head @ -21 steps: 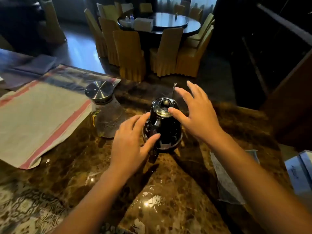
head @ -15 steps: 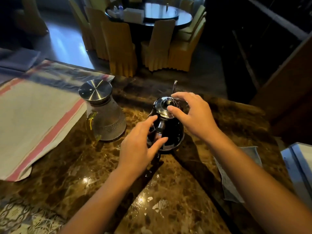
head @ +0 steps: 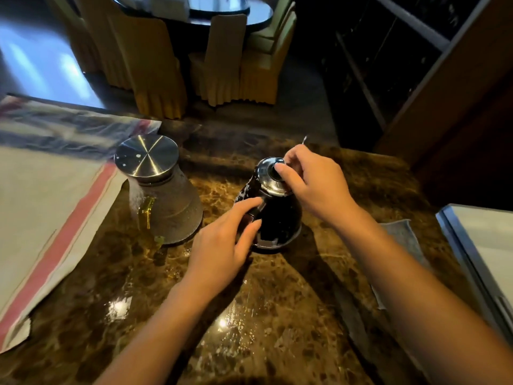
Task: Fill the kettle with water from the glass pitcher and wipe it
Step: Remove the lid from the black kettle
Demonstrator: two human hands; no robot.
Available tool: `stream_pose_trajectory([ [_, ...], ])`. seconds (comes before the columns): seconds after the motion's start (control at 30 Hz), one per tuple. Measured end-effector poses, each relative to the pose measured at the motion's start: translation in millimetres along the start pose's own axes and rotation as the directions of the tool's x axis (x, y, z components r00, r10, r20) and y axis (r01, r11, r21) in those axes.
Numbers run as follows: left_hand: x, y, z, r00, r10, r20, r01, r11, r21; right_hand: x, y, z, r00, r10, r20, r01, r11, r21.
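Note:
A black kettle (head: pixel 280 218) with a shiny metal lid (head: pixel 268 176) stands on the brown marble counter (head: pixel 277 315); its thin spout tip shows behind my right hand. My right hand (head: pixel 313 187) pinches the lid's knob with thumb and fingertips. My left hand (head: pixel 222 243) is at the kettle's near side, with its index finger and thumb round the black handle. To the left stands the glass pitcher (head: pixel 166 207) with a steel lid and a yellowish handle, upright and untouched.
A pale cloth with a red stripe (head: pixel 50 212) covers the counter's left side. A grey cloth (head: pixel 402 240) lies right of the kettle, partly under my right forearm. A white tray edge (head: pixel 477 245) sits at far right. Covered chairs ring a round table beyond.
My right hand dropped from hovering over the kettle onto the lid and closed on its knob. My left hand moved in to the handle. The view tilted down and closer.

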State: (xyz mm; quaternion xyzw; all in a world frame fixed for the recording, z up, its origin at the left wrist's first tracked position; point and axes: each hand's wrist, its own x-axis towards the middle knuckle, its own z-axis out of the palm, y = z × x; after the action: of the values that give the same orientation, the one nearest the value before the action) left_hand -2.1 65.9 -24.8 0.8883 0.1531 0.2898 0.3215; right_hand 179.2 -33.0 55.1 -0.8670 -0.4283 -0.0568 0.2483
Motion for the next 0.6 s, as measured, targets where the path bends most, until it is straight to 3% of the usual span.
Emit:
stream_pose_trajectory([
  [0.2,-1,-13,-10,0.999,0.022,0.039,-0.020,0.999,-0.042,5,-13,-2,0.994,0.039,0.104,-0.031,0.997,-0.077],
  [0.37,-1,-16,-6,0.999,0.017,0.042,-0.014,0.998,-0.059,10,-11,-1,0.980,0.090,0.180,-0.092,0.996,0.005],
  [0.6,5,-17,-12,0.996,0.023,0.090,-0.017,0.998,-0.069,8,-14,9,0.990,0.124,0.074,-0.123,0.992,-0.012],
])
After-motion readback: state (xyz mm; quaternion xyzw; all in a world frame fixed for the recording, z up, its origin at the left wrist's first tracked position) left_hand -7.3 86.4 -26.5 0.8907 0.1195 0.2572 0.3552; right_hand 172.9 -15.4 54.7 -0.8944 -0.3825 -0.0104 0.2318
